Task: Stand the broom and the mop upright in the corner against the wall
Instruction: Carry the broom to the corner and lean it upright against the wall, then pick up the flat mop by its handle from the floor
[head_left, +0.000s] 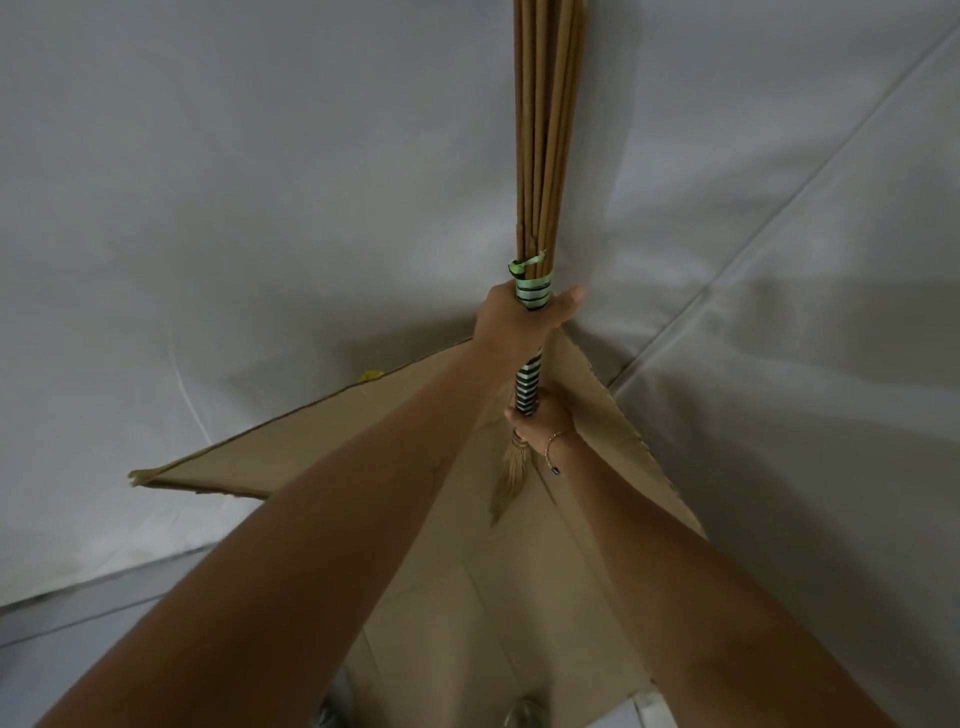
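Just one broom (545, 156) here, no mop showing. It stands vertical, stick bundle up, tuft down, over cardboard (415, 467). Left hand (511, 317) and right hand (540, 421) both clench its striped handle.

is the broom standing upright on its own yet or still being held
Held, roughly upright. The left hand grips the broom at its green binding, the right hand lower on the striped handle. Its floor end cannot be seen.

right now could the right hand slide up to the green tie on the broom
Probably not: the left hand already grips the broom right at the green tie, above the right hand, blocking it.
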